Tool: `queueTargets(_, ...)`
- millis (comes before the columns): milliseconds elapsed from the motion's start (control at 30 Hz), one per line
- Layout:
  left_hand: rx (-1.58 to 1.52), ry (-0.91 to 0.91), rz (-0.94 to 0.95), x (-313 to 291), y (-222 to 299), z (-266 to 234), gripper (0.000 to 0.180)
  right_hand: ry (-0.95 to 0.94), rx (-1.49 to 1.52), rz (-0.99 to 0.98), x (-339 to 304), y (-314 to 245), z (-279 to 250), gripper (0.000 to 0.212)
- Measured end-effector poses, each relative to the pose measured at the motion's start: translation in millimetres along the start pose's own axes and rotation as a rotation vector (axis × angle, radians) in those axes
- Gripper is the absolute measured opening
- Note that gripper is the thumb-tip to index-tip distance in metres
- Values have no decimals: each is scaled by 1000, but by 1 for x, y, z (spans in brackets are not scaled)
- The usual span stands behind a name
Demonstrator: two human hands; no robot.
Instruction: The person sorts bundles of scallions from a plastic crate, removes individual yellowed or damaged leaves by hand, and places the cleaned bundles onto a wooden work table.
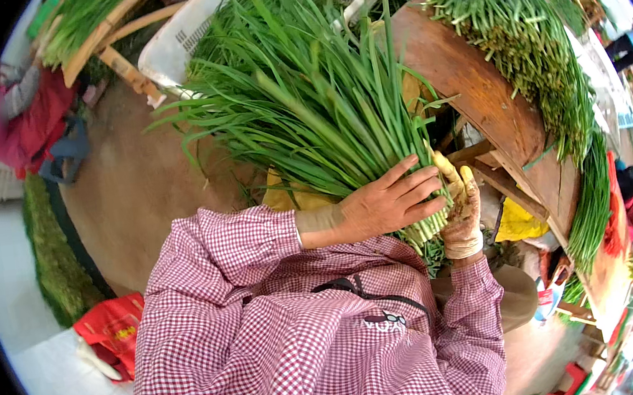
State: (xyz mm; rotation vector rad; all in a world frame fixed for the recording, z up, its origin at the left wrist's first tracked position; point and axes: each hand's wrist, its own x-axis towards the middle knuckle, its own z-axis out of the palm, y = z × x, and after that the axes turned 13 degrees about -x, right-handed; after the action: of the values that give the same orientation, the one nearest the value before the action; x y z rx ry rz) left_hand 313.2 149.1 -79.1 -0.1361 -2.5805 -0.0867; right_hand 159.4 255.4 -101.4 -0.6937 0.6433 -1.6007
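A large bunch of garlic chives (323,112) lies across my lap, its long green leaves fanning to the upper left. My left hand (390,201) is bare and closed over the stems near their pale ends (430,232). To the right of those ends, my right hand (463,209) wears a soiled glove with yellow fingers. Its fingers point up, stretched and a little apart, with the palm side against or close beside the stem ends. Part of the bunch's underside is hidden by my left hand and sleeve.
Beyond the bunch stands a white plastic crate (163,55) with more greens inside. A wooden table (465,66) to the right carries piled chives (525,52). At the left are a red bag (115,334) and a person in dark red clothing (27,120).
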Motion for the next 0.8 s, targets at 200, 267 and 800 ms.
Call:
queueTargets(200,-39,-59,53,-2,0,13,43,197,-359,242,27,-17,2,48)
queueTargets(267,-17,-65,56,-6,-1,17,43,187,-466,269,48,-18,-3,50)
queueTargets(800,-166,-250,200,-17,-10,33,59,37,-1805,-299,118,-25,75,99)
